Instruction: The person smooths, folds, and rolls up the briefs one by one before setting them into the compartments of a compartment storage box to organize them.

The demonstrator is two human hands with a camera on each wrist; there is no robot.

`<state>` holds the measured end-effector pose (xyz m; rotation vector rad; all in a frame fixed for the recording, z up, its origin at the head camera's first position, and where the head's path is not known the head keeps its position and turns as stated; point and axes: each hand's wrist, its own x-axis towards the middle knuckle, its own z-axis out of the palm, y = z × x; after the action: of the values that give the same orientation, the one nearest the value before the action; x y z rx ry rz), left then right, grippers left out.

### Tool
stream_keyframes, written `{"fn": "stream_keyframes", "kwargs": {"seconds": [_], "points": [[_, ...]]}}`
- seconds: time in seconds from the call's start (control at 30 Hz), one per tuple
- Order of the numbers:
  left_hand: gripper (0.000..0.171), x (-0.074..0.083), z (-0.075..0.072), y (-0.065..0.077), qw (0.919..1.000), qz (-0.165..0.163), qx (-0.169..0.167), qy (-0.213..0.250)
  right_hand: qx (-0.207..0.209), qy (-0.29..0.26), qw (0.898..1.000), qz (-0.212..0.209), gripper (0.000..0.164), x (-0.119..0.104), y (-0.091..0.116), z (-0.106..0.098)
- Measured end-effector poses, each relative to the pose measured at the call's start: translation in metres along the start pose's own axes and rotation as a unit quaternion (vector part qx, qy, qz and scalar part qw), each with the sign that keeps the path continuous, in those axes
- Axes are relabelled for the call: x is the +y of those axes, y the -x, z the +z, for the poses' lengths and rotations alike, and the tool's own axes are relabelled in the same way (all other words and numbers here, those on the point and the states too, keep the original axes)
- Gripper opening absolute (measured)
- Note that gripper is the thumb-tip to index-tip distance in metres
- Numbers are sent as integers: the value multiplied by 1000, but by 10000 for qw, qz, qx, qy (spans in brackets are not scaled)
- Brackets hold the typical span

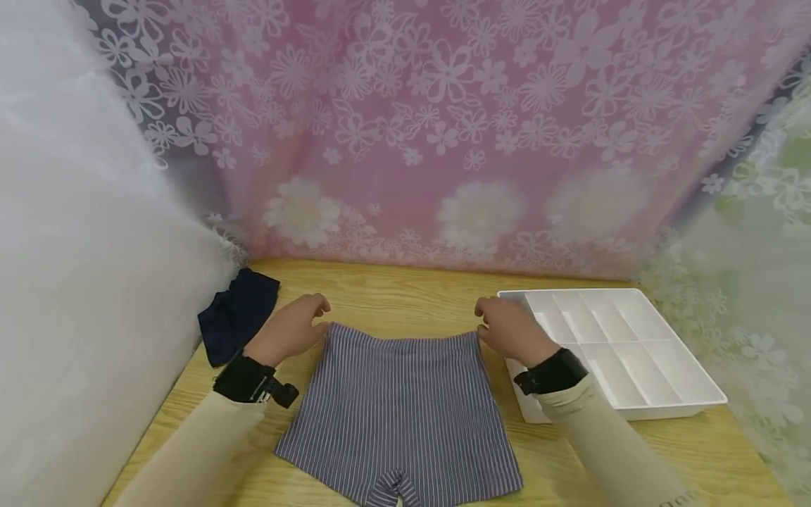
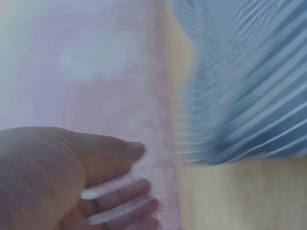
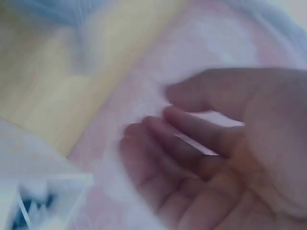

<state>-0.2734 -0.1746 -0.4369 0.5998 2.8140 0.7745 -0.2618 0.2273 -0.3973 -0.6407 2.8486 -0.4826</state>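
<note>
Striped shorts (image 1: 405,415), spread flat, between both hands (image 1: 290,331) (image 1: 514,331)

Curtained table booth; wider room unclear
Pink floral curtain (image 1: 405,134) at twelve o'clock, white sheet (image 1: 89,246) at nine, green-patterned sheet (image 1: 750,282) at three, wood-grain tabletop (image 1: 393,299) between.

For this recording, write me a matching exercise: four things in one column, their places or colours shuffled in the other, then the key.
Things
1. Striped shorts
2. Dark cloth
3. Divided tray
4. Floral curtain

Places or colours
A. White, at the right
B. Mostly pink, behind the table
C. Spread out, waistband between left hand and right hand
D. At the far left

Pairs: 1-C; 2-D; 3-A; 4-B
</note>
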Motion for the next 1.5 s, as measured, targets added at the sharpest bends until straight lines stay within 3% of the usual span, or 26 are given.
{"fn": "stream_keyframes", "kwargs": {"seconds": [0.1,0.23,0.37,0.57,0.73,0.97,1.17,1.3,1.43,1.5], "points": [[32,5,22,-2,9918,440,349,-1149,258,700,9972,80,20,-11,-5,27],[33,5,44,1,9794,632,8,-1916,-405,1013,9937,268,20,-16,-6,51],[35,8,56,5,9783,358,-95,-2037,-734,1337,9866,571,27,-10,-4,66],[31,20,59,0,9757,210,200,-2172,-598,1433,9861,590,37,1,-8,73],[19,27,61,-5,9700,46,-84,-2430,-544,1364,9875,567,35,7,-10,73],[28,20,61,-11,9773,21,-84,-2115,-386,1366,9885,522,33,8,-10,70],[18,1,60,-17,9878,-82,574,-1448,-145,1342,9900,404,26,7,-17,71],[9,-10,58,-23,9899,-532,926,-937,-91,1241,9908,530,26,4,-24,74],[15,-14,55,-32,9882,-1215,865,-352,88,1209,9906,627,25,-3,-27,79],[19,-15,55,-36,9853,-1515,777,-125,284,1109,9922,485,15,-14,-26,83]]}}
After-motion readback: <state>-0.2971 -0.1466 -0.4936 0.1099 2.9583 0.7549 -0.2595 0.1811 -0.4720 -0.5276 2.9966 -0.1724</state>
